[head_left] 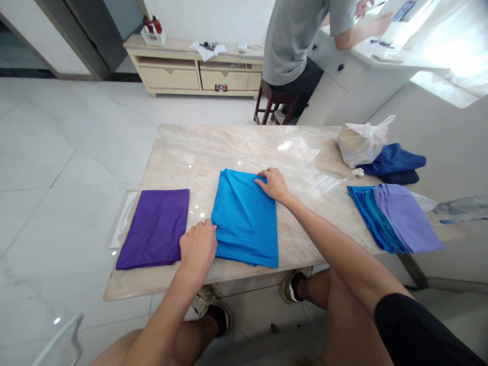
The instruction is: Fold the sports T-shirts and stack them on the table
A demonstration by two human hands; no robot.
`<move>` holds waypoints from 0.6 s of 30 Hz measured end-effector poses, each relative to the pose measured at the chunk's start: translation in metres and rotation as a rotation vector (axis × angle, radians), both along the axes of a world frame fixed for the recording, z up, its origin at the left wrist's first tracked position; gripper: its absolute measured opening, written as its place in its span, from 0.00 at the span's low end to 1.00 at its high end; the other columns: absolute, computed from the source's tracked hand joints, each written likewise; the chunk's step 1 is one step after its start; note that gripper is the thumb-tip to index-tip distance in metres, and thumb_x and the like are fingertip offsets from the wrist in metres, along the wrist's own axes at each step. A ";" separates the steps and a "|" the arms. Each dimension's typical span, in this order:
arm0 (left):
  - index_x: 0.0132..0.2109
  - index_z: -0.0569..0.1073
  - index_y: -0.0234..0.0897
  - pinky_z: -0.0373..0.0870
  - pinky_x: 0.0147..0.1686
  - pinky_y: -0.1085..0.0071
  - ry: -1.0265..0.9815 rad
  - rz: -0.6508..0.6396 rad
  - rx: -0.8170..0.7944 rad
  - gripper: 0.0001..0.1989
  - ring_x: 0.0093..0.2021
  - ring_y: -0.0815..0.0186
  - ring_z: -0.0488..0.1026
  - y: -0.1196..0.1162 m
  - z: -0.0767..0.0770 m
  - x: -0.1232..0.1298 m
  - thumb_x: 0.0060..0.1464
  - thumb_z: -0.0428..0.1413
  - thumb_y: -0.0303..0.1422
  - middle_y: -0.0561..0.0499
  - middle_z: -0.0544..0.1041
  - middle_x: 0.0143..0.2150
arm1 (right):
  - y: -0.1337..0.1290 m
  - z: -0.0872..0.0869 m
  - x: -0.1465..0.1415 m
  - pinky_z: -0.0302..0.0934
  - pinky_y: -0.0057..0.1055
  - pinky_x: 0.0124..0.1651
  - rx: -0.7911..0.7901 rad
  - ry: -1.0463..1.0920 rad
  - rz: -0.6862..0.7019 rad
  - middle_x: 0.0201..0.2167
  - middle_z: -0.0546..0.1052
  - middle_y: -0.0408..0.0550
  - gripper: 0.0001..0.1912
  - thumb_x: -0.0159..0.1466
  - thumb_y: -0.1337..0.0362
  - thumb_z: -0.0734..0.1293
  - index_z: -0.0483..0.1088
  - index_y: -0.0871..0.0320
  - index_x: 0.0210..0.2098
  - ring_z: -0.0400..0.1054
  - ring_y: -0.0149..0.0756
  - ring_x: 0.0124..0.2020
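Under the left hand (198, 247), blue cloth (247, 216) is part-hidden.

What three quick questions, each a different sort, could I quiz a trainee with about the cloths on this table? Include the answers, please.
1. Multiple choice: in the picture, where does the purple cloth lie relative to the bright blue cloth? A) To its right. B) To its left. C) On top of it.
2. True or false: the left grip and the right grip both touch the bright blue cloth.
3. Open: in the cloth pile at the picture's right, what colour lies nearest the right edge?

Key: 1. B. 2. True. 3. Lavender.
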State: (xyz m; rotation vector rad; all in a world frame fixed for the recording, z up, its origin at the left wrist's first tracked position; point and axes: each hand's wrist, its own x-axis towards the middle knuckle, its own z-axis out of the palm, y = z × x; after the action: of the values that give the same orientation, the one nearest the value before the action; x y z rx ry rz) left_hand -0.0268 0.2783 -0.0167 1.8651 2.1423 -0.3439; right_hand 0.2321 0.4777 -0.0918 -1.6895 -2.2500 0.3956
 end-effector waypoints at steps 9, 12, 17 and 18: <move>0.58 0.77 0.31 0.78 0.44 0.60 0.007 -0.018 0.059 0.23 0.53 0.45 0.86 0.004 -0.007 0.003 0.78 0.37 0.30 0.33 0.85 0.51 | 0.005 -0.009 0.009 0.64 0.45 0.61 0.074 0.048 -0.169 0.49 0.83 0.59 0.10 0.76 0.62 0.66 0.79 0.56 0.44 0.72 0.53 0.55; 0.58 0.77 0.30 0.79 0.44 0.60 0.008 -0.008 0.047 0.23 0.53 0.46 0.86 0.005 -0.008 0.002 0.77 0.38 0.28 0.32 0.85 0.51 | 0.006 -0.015 0.018 0.66 0.44 0.59 0.073 0.061 -0.280 0.48 0.83 0.58 0.08 0.74 0.63 0.66 0.79 0.55 0.42 0.73 0.53 0.53; 0.58 0.76 0.28 0.79 0.44 0.61 0.013 0.011 0.017 0.24 0.52 0.47 0.86 0.003 -0.006 -0.004 0.78 0.36 0.28 0.32 0.85 0.51 | 0.014 -0.018 0.018 0.67 0.46 0.58 0.109 0.101 -0.268 0.45 0.84 0.58 0.07 0.72 0.65 0.67 0.79 0.55 0.40 0.75 0.54 0.51; 0.58 0.76 0.28 0.79 0.44 0.61 0.016 0.019 0.013 0.24 0.52 0.47 0.86 0.002 -0.005 -0.005 0.79 0.36 0.30 0.32 0.85 0.51 | 0.017 -0.017 0.014 0.67 0.46 0.59 0.117 0.113 -0.221 0.45 0.84 0.57 0.08 0.73 0.65 0.66 0.79 0.55 0.41 0.75 0.53 0.51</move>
State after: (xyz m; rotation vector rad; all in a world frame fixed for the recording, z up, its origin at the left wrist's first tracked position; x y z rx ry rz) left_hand -0.0315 0.2807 -0.0213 1.8545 2.1763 -0.3424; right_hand 0.2462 0.4944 -0.1087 -1.7834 -1.9433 0.2939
